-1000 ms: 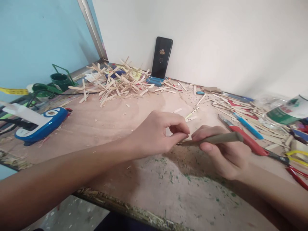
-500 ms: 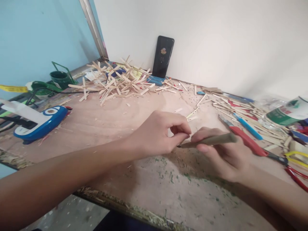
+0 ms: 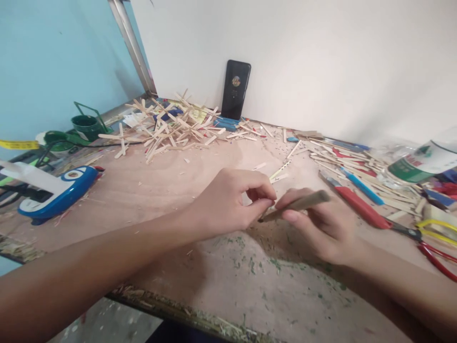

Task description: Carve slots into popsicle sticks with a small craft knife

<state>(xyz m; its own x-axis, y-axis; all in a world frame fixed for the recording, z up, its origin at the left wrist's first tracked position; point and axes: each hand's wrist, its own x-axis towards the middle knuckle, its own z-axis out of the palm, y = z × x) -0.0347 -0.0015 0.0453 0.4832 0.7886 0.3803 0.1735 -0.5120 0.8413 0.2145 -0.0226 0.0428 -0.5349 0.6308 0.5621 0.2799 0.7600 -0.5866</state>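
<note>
Over the middle of the table, my left hand [image 3: 228, 202] is closed in a pinch, thumb against forefinger. Whatever sits between those fingertips is too small to make out. Close beside it on the right, my right hand [image 3: 321, 231] grips a slim olive-brown tool [image 3: 307, 201] with a dark, thin tip. That tip points left and down, beneath the left fingertips. I cannot tell whether it touches anything. Just beyond the hands lie a strip with dark marks [image 3: 281, 170] and pale wooden pieces. Green shavings [image 3: 274, 263] are scattered on the wood below the hands.
A heap of wooden craft sticks [image 3: 174, 126] lies at the back left, near a propped phone [image 3: 236, 90]. To the left rests a blue-and-white device [image 3: 59, 190]. Red-handled scissors [image 3: 433, 257], a red-handled tool [image 3: 362, 207], a blue pen [image 3: 362, 185] and a labelled bottle [image 3: 417, 164] occupy the right.
The tool in my right hand has tilted a little, its back end swinging left and upward. My left hand keeps its pinch. The whole view has shifted slightly.
</note>
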